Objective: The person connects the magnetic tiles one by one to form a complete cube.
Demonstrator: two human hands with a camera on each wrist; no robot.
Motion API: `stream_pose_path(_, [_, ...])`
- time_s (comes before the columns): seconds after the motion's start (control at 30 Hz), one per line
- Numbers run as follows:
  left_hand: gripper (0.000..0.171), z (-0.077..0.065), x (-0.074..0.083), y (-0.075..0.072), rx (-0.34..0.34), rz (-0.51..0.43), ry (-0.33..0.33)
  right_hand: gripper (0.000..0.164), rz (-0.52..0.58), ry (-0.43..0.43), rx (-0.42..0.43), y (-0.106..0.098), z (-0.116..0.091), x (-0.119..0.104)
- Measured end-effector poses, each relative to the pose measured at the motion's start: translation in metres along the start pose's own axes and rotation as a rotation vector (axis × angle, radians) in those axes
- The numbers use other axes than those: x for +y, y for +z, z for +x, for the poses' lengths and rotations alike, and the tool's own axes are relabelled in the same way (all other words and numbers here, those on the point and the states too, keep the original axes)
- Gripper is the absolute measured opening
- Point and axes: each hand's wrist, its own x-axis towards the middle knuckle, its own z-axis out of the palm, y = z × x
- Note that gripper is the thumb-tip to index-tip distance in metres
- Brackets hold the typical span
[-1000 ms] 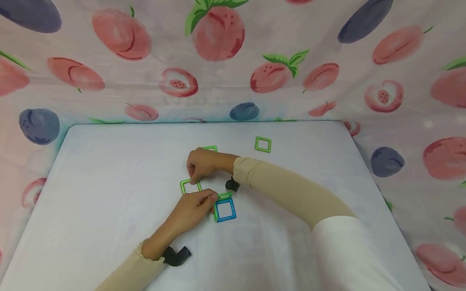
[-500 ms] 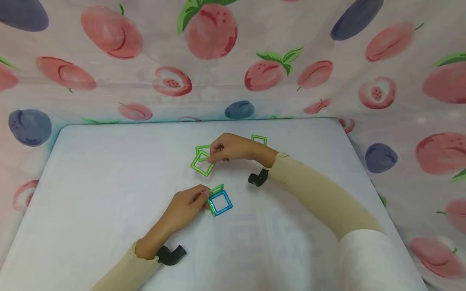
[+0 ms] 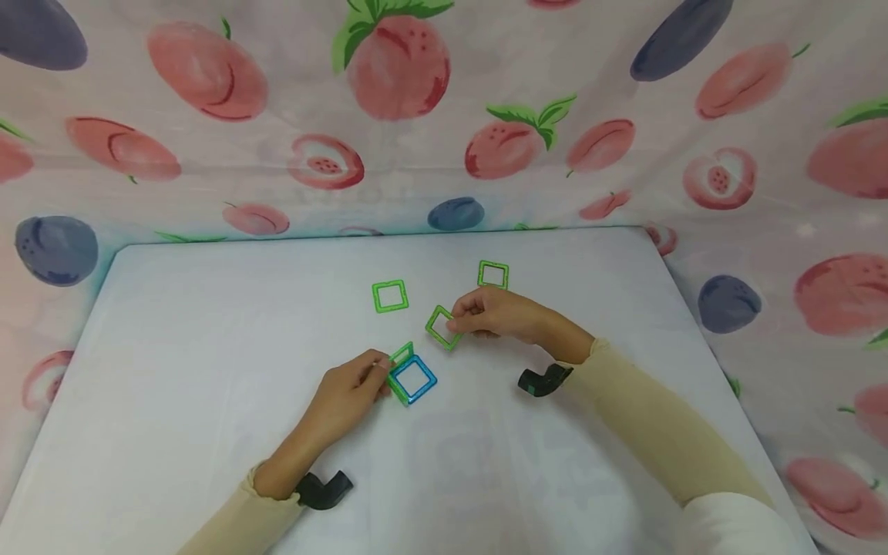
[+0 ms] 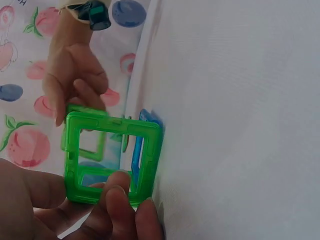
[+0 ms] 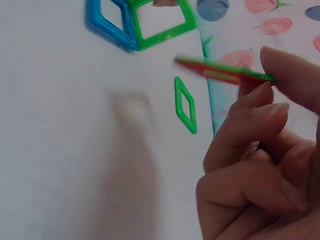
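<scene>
My left hand (image 3: 347,397) grips a joined group of square magnetic tiles by its left side. In it a blue tile (image 3: 423,391) lies flat on the table, and green tiles (image 4: 72,155) stand up along its edges. Thumb and fingers of my right hand (image 3: 509,317) pinch a single green square tile (image 3: 432,317) by one corner, up and to the right of the group. The right wrist view shows this pinched tile (image 5: 220,71) nearly edge-on, above the table and apart from the group.
One loose green tile (image 3: 375,297) lies behind the joined group. Another green tile (image 3: 494,264) lies farther right, just behind my right hand. A white table (image 3: 208,370) reaches back to a fruit-print curtain (image 3: 388,193). Each wrist bears a black camera mount (image 3: 324,491).
My right hand has picked up the green tile from left of the group and carried it rightward past the loose back tile. The group in my left hand has turned slightly.
</scene>
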Motion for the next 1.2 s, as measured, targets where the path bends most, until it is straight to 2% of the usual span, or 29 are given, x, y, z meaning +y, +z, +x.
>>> stream_pose_path(0.1, [0.025,0.0,-0.001,0.0,0.001,-0.008,0.005,0.026,-0.029,0.03,-0.004,0.008,-0.003,0.008])
stream_pose_path(0.27, [0.025,0.001,-0.003,0.0,0.011,0.003,0.024,0.026,-0.017,0.041,-0.02,0.02,-0.001,0.015])
stream_pose_path(0.67, [0.027,0.003,-0.004,0.004,0.01,0.011,0.05,0.029,-0.01,-0.037,-0.083,0.037,0.011,0.024])
stream_pose_path(0.83, [0.026,0.003,-0.005,0.004,0.017,0.023,0.047,0.029,0.027,-0.07,-0.119,0.047,0.016,0.028])
stream_pose_path(1.2, [0.027,0.002,-0.006,0.004,0.028,0.036,0.042,0.024,0.045,-0.107,-0.081,0.052,0.02,0.037])
